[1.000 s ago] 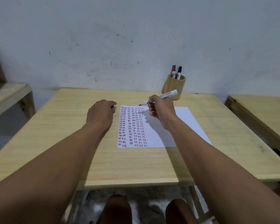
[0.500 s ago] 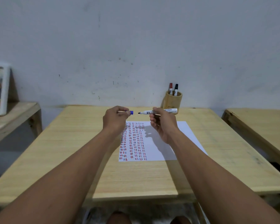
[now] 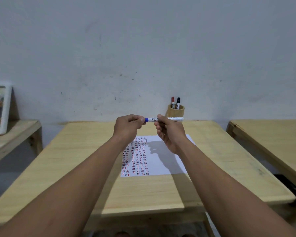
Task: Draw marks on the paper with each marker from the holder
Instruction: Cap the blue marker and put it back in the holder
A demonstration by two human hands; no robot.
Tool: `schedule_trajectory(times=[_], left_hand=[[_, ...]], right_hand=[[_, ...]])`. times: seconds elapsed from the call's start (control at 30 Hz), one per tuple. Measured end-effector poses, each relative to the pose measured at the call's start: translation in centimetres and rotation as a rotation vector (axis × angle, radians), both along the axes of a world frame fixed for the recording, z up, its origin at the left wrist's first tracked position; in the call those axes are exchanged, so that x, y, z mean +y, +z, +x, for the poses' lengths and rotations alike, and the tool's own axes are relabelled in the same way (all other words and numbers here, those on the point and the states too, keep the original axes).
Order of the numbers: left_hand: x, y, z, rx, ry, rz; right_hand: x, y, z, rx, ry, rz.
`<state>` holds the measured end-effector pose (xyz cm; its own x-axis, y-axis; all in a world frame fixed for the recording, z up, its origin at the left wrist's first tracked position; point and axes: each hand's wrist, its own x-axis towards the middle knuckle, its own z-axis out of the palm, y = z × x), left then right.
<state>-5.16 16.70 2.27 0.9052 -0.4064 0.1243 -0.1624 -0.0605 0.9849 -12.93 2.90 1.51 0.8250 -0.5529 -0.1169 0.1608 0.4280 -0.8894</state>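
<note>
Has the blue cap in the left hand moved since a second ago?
Yes. The blue cap was beside the paper near the table; now it is lifted above it and pushed onto the marker.

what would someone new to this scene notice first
Both bare hands, left hand and right hand, meet above the pale wooden table, holding a white marker with a blue cap level between them. Beneath lies a white sheet of paper with columns of short red and dark dashes on its left half. A round wooden holder by the wall keeps a red-capped marker and a black-capped marker.
</note>
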Motion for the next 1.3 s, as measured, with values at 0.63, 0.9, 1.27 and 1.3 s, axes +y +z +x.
schedule_trajectory(times=[0.63, 0.9, 1.27, 1.3], left_hand=[[-2.2, 3.9, -0.8, -0.383, 0.112, 0.097], [-6.6, 4.8, 0.2, -0.339, 0.133, 0.056], [-14.4, -2.0, 5.4, -0.247, 0.021, 0.215], [-15.1, -2.5, 5.8, -0.251, 0.005, 0.233]], right_hand=[[-0.2, 2.7, -1.1, 0.195, -0.145, -0.505], [-4.9, 2.7, -1.3, 0.322, -0.102, -0.877], [-13.7, 5.8, 3.1, 0.243, -0.317, -0.981], [-14.3, 6.0, 3.7, 0.227, -0.347, -0.994]])
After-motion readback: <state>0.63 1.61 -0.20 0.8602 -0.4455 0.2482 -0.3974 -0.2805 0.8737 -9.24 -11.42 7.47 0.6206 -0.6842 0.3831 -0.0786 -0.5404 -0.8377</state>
